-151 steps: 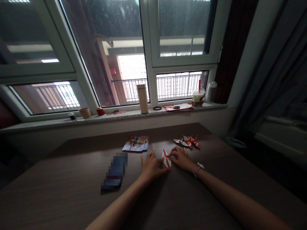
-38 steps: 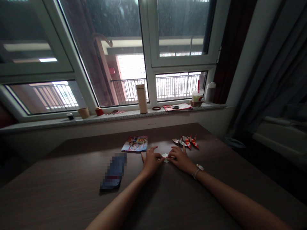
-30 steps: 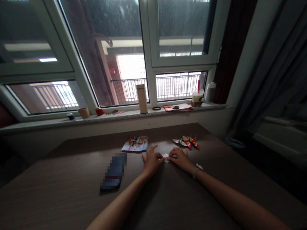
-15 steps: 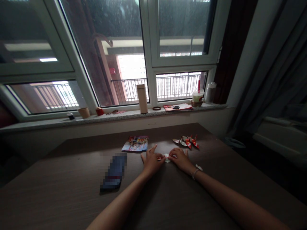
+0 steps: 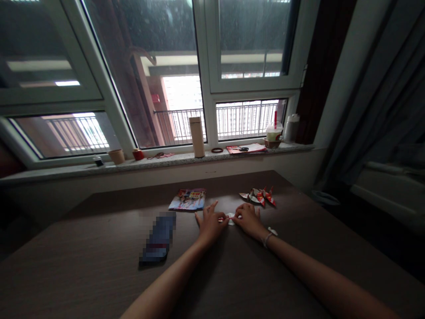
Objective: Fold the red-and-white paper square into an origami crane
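Note:
A small piece of folded paper (image 5: 231, 220), pale with some red, lies on the brown table between my hands. My left hand (image 5: 211, 225) pinches its left side with thumb and forefinger, the other fingers spread out. From the right, my right hand (image 5: 248, 219) closes its fingertips on the opposite side. The fingers cover much of the paper, so its exact fold is hidden. Just beyond my right hand sit several folded paper shapes (image 5: 257, 196) in red and white. A stack of printed paper (image 5: 188, 199) rests beyond my left hand.
A blurred dark blue object (image 5: 158, 239) lies left of my left forearm on the table (image 5: 83, 248). Along the windowsill stand a beige flask (image 5: 197, 138), a paper cup (image 5: 116, 156), scissors (image 5: 243, 149) on red-edged paper, a drink cup with a straw (image 5: 274, 132) and a grey bottle (image 5: 292, 128).
My right hand and wrist have shifted very slightly to the left. Both hands keep their pinch on the folded paper, and the other things stay in place.

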`<action>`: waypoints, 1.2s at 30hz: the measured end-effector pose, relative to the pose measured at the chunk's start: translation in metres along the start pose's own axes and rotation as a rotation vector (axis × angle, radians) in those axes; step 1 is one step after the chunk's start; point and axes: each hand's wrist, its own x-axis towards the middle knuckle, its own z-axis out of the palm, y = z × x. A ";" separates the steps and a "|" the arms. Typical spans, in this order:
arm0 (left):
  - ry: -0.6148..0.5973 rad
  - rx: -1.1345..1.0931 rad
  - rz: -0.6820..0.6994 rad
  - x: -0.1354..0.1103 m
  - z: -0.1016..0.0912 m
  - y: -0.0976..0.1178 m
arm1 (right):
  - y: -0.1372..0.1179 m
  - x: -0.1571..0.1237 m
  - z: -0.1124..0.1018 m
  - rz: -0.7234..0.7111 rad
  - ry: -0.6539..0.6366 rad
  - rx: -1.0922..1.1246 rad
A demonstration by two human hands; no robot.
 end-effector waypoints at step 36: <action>0.024 -0.104 0.044 0.003 0.003 0.000 | 0.001 0.001 0.002 0.002 -0.028 -0.065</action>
